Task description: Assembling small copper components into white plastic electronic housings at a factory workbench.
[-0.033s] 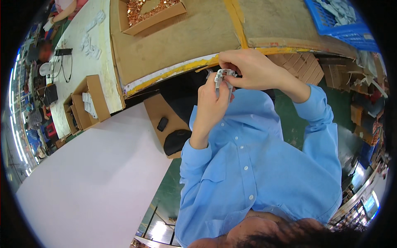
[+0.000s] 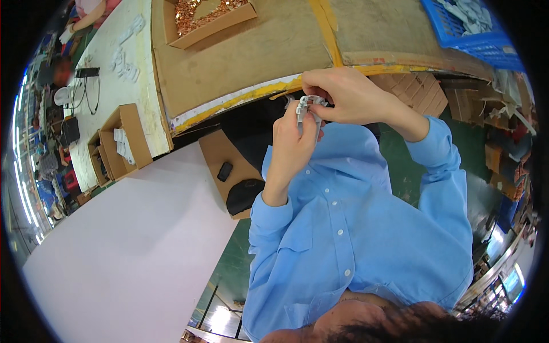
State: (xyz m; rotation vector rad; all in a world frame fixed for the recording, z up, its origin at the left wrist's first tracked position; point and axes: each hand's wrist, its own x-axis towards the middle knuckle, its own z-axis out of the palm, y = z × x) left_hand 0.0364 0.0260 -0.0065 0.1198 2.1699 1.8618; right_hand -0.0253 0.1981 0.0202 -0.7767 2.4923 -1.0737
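Observation:
My left hand (image 2: 290, 143) grips a small white plastic housing (image 2: 301, 110) at the table's near edge, with the thumb along its near side. The housing's end looks open, with a rounded rim and some small parts inside. Over that end my right hand (image 2: 351, 97) is bent, thumb and fingers closed together at the rim. What the right fingertips pinch is too small and partly hidden to make out. Both hands are held just above my lap.
A cardboard box of small copper-coloured parts (image 2: 211, 20) sits on the brown-topped table (image 2: 274, 46). At the back right is a blue plastic basket (image 2: 480, 46). White plastic pieces (image 2: 123, 66) lie on the left table. A large white panel (image 2: 126, 240) fills the lower left.

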